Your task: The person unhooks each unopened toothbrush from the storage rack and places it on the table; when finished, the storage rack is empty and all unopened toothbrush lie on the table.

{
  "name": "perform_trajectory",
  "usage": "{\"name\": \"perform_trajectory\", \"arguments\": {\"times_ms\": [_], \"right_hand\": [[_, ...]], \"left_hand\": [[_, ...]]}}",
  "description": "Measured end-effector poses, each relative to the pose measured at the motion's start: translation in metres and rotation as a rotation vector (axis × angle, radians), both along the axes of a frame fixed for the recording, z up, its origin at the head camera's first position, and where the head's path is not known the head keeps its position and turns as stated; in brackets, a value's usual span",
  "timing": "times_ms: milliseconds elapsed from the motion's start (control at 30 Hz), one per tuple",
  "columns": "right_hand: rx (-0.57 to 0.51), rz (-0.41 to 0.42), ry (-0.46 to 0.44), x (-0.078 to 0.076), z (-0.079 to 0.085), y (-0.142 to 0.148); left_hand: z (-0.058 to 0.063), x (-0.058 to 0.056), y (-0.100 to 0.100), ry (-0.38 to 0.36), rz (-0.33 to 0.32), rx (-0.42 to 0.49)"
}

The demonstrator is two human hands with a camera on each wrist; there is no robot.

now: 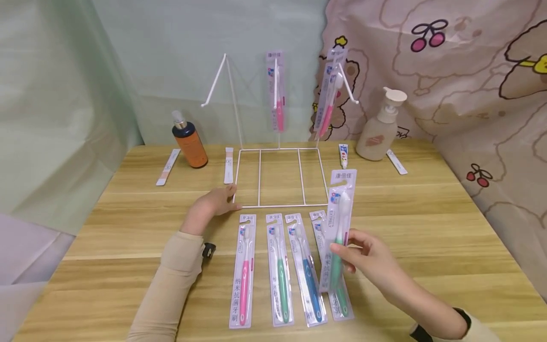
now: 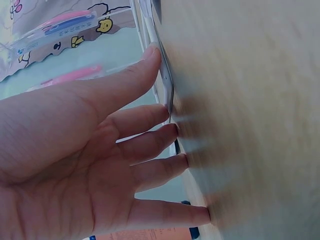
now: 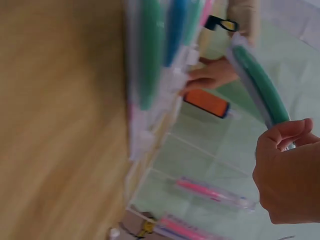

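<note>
My right hand [image 1: 376,259] pinches a packaged green toothbrush [image 1: 340,213] between thumb and fingers, tilted above the table. It overlaps another packaged green toothbrush [image 1: 342,304] lying beneath. To the left lie packaged toothbrushes: blue [image 1: 311,282], green [image 1: 282,285] and pink [image 1: 244,289]. My left hand [image 1: 213,202] is by the front left corner of a white wire rack [image 1: 279,206]. In the left wrist view its fingers [image 2: 150,172] are spread, tips down at the tabletop, with the thumb at the rack's base. A packaged pink toothbrush [image 1: 279,111] hangs on the rack's middle hook.
Packaged toothbrushes [image 1: 327,114] hang on the right hook; the left hook [image 1: 213,83] is bare. Behind stand an orange bottle [image 1: 191,145] and a beige pump bottle [image 1: 378,135]. A small toothpaste tube [image 1: 344,156] and narrow sachets [image 1: 228,165] lie near the rack.
</note>
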State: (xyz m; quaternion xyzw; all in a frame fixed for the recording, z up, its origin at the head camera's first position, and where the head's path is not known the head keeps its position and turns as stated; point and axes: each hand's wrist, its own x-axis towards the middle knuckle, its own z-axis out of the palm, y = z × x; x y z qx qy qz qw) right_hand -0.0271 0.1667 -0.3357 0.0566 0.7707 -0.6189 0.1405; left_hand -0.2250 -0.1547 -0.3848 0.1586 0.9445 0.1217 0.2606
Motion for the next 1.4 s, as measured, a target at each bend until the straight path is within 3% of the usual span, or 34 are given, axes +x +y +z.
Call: {"name": "perform_trajectory", "arguments": {"times_ms": [167,467,633,800,1400], "right_hand": [[0.048,0.008,-0.085,0.008,-0.017,0.026],[0.218,0.068,-0.139,0.009,-0.040,0.058],[0.255,0.105,-0.122,0.005,-0.052,0.067],[0.379,0.133,-0.061,0.000,-0.063,0.069],[0.543,0.147,-0.080,-0.016,-0.065,0.056]], "left_hand": [[-0.002,-0.001,0.000,-0.003,-0.001,0.035],[0.000,-0.001,-0.001,0.003,0.010,0.032],[0.001,-0.001,-0.002,0.008,0.015,0.028],[0.000,-0.001,-0.001,0.004,0.022,0.027],[-0.002,0.000,0.000,-0.003,0.031,0.016]]}}
